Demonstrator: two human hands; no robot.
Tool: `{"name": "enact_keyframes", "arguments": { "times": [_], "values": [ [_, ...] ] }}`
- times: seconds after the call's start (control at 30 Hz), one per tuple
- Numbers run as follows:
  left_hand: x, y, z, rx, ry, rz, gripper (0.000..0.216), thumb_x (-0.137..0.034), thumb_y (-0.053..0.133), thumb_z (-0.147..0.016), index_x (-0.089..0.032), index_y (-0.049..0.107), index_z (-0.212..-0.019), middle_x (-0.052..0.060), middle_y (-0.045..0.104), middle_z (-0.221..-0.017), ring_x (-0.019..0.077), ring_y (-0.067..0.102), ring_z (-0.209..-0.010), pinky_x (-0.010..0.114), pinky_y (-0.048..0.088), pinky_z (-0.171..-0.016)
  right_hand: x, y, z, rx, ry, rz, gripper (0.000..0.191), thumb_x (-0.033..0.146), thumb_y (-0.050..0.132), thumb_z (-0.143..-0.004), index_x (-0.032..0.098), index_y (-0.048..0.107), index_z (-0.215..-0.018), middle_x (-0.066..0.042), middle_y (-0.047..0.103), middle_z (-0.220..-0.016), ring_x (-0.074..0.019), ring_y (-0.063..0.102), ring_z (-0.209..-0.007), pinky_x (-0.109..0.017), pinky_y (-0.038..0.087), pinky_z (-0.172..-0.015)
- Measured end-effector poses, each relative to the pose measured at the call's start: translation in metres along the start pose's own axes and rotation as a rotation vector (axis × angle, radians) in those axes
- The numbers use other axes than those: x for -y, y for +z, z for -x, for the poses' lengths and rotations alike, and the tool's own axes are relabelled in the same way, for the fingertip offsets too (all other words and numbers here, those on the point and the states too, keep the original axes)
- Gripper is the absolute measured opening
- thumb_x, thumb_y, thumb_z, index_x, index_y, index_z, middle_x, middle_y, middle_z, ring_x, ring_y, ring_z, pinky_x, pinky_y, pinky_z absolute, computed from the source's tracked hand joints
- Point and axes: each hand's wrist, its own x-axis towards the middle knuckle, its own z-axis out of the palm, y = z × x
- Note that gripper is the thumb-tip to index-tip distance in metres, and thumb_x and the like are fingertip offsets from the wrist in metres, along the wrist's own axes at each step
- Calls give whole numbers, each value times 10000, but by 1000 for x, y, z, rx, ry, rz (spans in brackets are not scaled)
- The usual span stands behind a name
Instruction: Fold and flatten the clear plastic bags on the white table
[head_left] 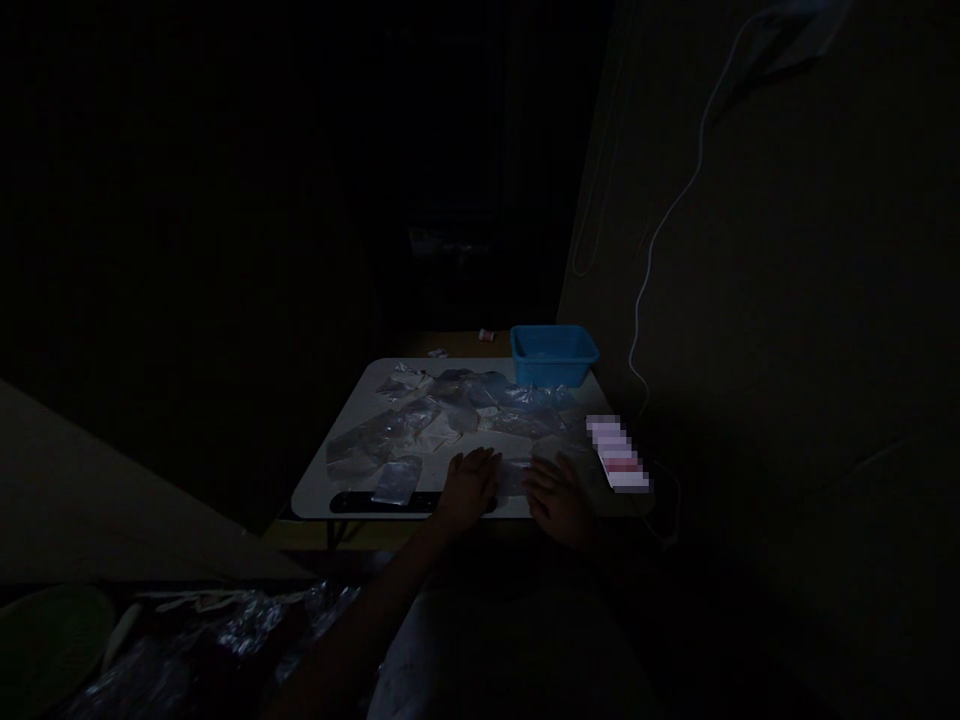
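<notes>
In dim light, a small clear plastic bag [514, 478] lies flat near the front edge of the white folding table [315, 490]. My left hand [469, 488] rests palm down at its left side, fingers stretched out. On the other side my right hand [556, 497] lies with its fingers spread, fingertips at the bag's right edge. Neither hand visibly grips it. Beyond them spreads a loose heap of crumpled clear bags [439, 432]. Another flat bag [397, 481] sits left of my left hand, partly over a dark strip [349, 502] in the tabletop.
A blue plastic basin [555, 372] stands at the table's back right corner. A lit phone [617, 455], its screen blurred, lies at the right edge. One white cable [701, 140] hangs along the right wall. Shiny plastic [251, 622] and a green basin [56, 640] are low at left.
</notes>
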Motion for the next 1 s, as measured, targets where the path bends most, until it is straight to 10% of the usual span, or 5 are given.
{"name": "enact_keyframes", "arguments": {
  "times": [0.77, 1.0],
  "values": [
    [-7, 6, 4, 14, -60, -97, 387, -307, 301, -866, -196, 404, -1222, 75, 404, -1295, 226, 305, -1206, 468, 230, -957, -29, 3, -8, -46, 171, 53, 336, 172, 459, -727, 169, 557, -1048, -76, 572, -1091, -219, 468, -1029, -390, 311, -901],
    [-8, 8, 10, 63, 6, -205, 494, -355, 251, -862, -112, 292, -1291, 124, 277, -1362, 264, 182, -1259, 521, 160, -967, -13, 5, -19, -24, 157, 55, 421, 109, 339, -767, 131, 464, -1169, -86, 512, -1192, -180, 405, -1134, -403, 192, -998]
  ]
}}
